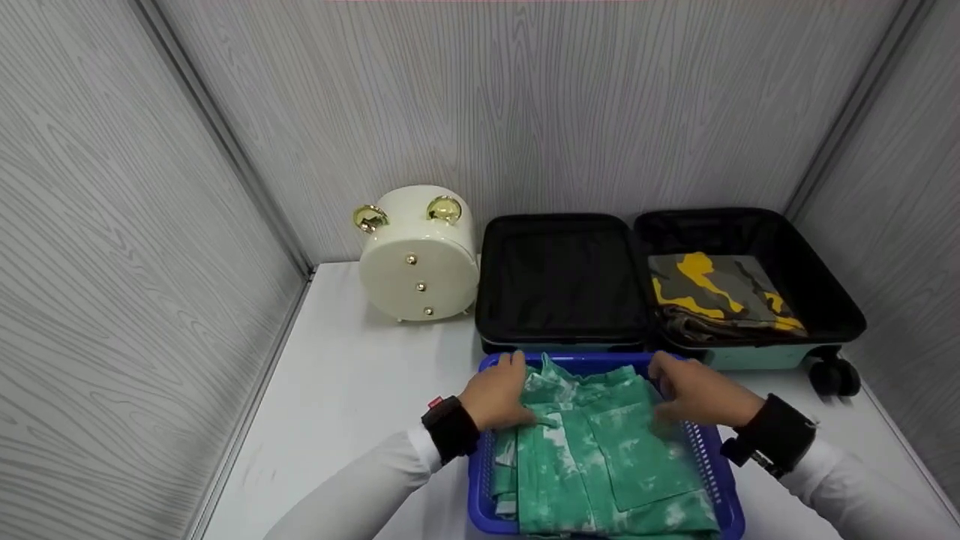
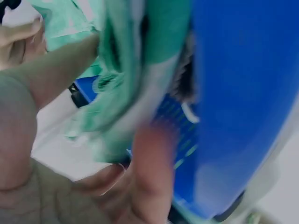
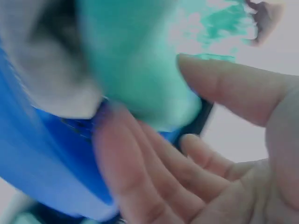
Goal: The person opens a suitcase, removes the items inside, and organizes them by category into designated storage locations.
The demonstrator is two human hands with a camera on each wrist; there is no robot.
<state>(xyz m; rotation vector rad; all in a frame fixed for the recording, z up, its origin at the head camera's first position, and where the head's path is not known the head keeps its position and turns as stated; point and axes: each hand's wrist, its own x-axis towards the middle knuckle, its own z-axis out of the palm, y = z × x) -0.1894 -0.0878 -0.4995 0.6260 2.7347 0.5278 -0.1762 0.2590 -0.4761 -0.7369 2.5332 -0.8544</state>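
Note:
A folded green-and-white patterned garment (image 1: 592, 457) lies in a blue plastic basket (image 1: 477, 487) close in front of me. At its far left corner is my left hand (image 1: 495, 394), the thumb on the cloth and the fingers reaching to the rim. My right hand (image 1: 694, 394), slightly blurred, is at the far right corner, thumb and fingers spread apart. In the right wrist view its extended fingers (image 3: 135, 172) point down between the cloth and the basket wall. The left wrist view has the green cloth (image 2: 126, 84) between thumb and blurred index finger.
Behind the basket lies an opened suitcase (image 1: 562, 277) with black lining. A folded grey-and-yellow camouflage garment (image 1: 724, 292) sits in its right half. Left of it stands a round cream case (image 1: 420, 255) with gold rings, on a white table (image 1: 337, 390) walled on three sides.

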